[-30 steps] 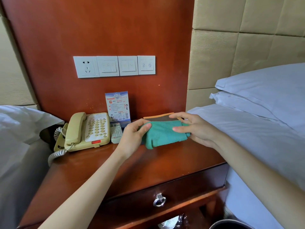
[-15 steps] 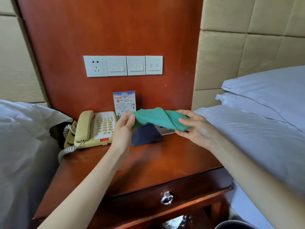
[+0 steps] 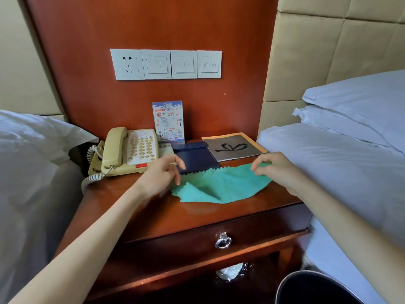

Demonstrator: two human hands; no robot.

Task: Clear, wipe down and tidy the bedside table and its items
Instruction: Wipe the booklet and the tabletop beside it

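Note:
A teal cloth (image 3: 219, 187) lies spread out on the wooden bedside table (image 3: 175, 218). My right hand (image 3: 278, 170) pinches its far right corner. My left hand (image 3: 162, 174) hovers at the cloth's left edge, fingers loosely curled and holding nothing. Behind the cloth lie a dark blue folder (image 3: 195, 156) and a grey booklet with a bow drawing (image 3: 233, 147). A beige telephone (image 3: 129, 150) sits at the back left. A printed card (image 3: 168, 120) stands against the wall panel, with a small remote (image 3: 166, 150) below it.
White beds flank the table: bedding at the left (image 3: 32, 161), a mattress and pillows (image 3: 355, 102) at the right. The table has a drawer with a ring handle (image 3: 223, 240). A dark bin (image 3: 315, 288) stands on the floor at the lower right. Wall switches (image 3: 166, 64) are above.
The cloth, folded and held up in both hands earlier, has been unfolded and laid flat on the tabletop. My left hand has let go of it.

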